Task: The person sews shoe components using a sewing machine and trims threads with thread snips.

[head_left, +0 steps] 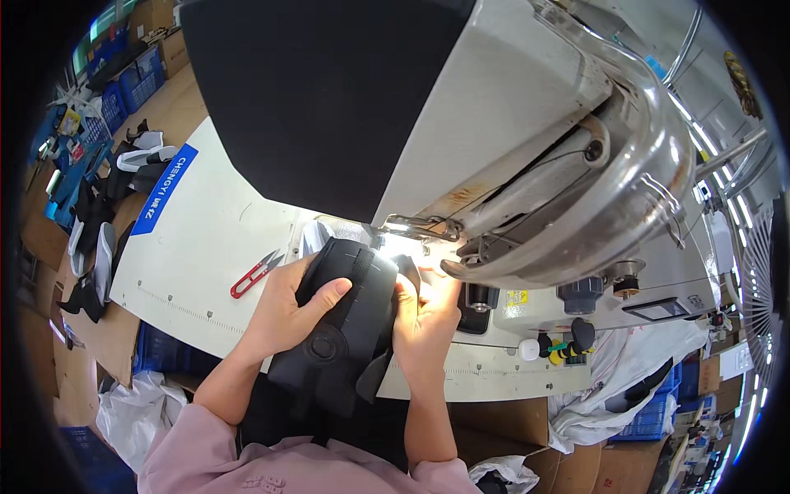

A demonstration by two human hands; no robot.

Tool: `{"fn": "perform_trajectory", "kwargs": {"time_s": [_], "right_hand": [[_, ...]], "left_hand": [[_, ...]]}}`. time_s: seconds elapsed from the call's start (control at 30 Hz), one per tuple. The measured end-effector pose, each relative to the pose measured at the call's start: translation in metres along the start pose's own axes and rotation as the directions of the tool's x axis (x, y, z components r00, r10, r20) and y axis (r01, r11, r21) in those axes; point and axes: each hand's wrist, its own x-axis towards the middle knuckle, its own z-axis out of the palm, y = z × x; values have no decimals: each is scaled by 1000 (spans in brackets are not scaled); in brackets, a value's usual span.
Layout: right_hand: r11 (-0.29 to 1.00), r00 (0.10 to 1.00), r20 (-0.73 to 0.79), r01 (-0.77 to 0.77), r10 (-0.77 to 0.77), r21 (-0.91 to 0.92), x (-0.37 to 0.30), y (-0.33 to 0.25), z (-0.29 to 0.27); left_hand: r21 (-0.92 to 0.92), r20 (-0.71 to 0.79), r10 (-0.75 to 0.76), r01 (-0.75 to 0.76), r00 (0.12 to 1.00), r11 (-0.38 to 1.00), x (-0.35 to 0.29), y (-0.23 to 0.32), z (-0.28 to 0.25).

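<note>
Fabric (354, 300), black and sewn into a curved, panelled shape with a round disc on its lower part, sits between both hands in the head view I am watching. I see its upper end lying over the desk (193, 251) under the bright lamp glow of the sewing machine (502, 99), while its lower part hangs past the desk's near edge toward the wearer's lap. My left hand (290, 311) grips the left side, thumb pressed on top and the fingers mostly hidden behind. My right hand (424, 319) is closed narrowly on the right edge, thumb against the cloth, just beside the machine's polished metal guard (662, 156); I cannot tell how its hidden fingers lie. To the left of the left hand I make out red-handled thread snips (243, 285) lying apart from the work, blades pointing away. Farther left, a blue strip (164, 191) runs along the desk's edge, and black-and-white pieces (104, 251) are heaped beyond it. Over on the right, white sheeting (613, 383) drapes beside the desk.
</note>
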Motion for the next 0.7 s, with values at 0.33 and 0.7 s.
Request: {"fn": "perform_trajectory", "kwargs": {"time_s": [0.33,0.7], "right_hand": [[899,990,-33,-110,136,424,-17,4,1],[999,997,-64,43,-42,14,-6,-5,-1]], "left_hand": [[-81,-92,3,-11,996,997,-3,-15,4],[-68,-91,-6,0,996,998,6,-11,6]]}}
